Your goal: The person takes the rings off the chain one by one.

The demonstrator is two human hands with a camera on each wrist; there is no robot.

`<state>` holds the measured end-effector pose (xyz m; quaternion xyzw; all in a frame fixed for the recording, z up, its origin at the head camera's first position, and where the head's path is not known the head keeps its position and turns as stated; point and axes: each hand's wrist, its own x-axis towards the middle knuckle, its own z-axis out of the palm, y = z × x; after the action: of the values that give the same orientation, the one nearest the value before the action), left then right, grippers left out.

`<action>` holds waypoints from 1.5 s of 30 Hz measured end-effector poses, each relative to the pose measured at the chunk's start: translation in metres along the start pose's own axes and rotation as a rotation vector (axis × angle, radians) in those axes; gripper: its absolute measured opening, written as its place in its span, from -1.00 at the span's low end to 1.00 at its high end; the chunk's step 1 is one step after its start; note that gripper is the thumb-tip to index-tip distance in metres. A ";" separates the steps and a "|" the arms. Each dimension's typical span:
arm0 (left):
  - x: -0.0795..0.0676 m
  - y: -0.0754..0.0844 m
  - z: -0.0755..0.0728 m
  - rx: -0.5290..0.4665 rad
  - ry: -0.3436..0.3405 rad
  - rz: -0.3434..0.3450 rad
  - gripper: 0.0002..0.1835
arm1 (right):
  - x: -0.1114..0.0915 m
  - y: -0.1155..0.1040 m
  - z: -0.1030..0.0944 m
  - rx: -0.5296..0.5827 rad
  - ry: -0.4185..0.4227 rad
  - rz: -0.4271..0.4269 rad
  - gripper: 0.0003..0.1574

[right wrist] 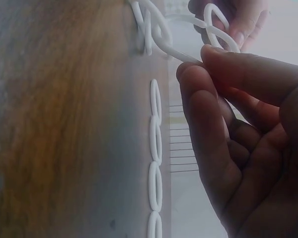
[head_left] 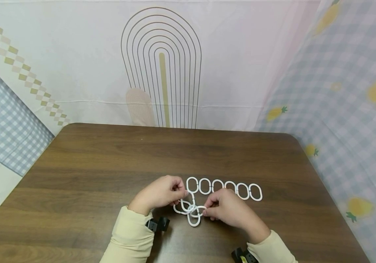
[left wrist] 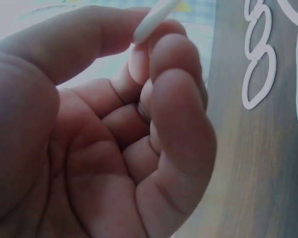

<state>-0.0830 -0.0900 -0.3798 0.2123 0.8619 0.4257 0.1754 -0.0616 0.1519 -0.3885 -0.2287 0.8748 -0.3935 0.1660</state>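
Several white oval plastic links [head_left: 193, 220] hang together in a small cluster between the two hands, low over the table. My left hand [head_left: 161, 193] pinches one link [left wrist: 156, 21] between thumb and index finger, its other fingers curled in. From the other side, my right hand [head_left: 230, 210] grips another link [right wrist: 176, 53] of the cluster between thumb and fingertip. The links overlap, so exactly how each one joins the others cannot be told. Just behind the hands lies a row of loose-looking white oval links [head_left: 255, 192], side by side; the right hand partly covers its middle.
The brown wooden table [head_left: 92, 175] stretches to both sides and behind the row. A patterned white cloth [head_left: 240, 65] hangs behind its far edge, and a checked cloth [head_left: 339, 109] hangs on the right. Each wrist wears a small black camera [head_left: 157, 224].
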 end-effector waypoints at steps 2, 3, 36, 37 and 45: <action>0.000 0.000 0.000 0.006 0.000 0.000 -0.80 | 0.000 0.000 0.000 -0.001 -0.003 -0.003 -0.83; 0.000 0.000 0.000 0.007 0.001 0.001 -0.80 | 0.000 0.000 0.001 -0.001 -0.004 -0.005 -0.83; -0.001 -0.005 -0.005 0.077 0.158 -0.074 -0.94 | 0.000 0.001 -0.001 0.030 -0.007 0.010 -0.84; -0.001 -0.005 -0.005 0.081 0.168 -0.076 -0.94 | 0.000 0.001 -0.001 0.030 -0.006 0.010 -0.84; 0.002 -0.008 -0.005 0.086 0.256 -0.117 -0.90 | 0.000 0.002 0.000 0.030 -0.004 0.009 -0.85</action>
<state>-0.0883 -0.0968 -0.3838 0.1130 0.9056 0.4010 0.0792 -0.0623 0.1530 -0.3894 -0.2231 0.8694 -0.4056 0.1730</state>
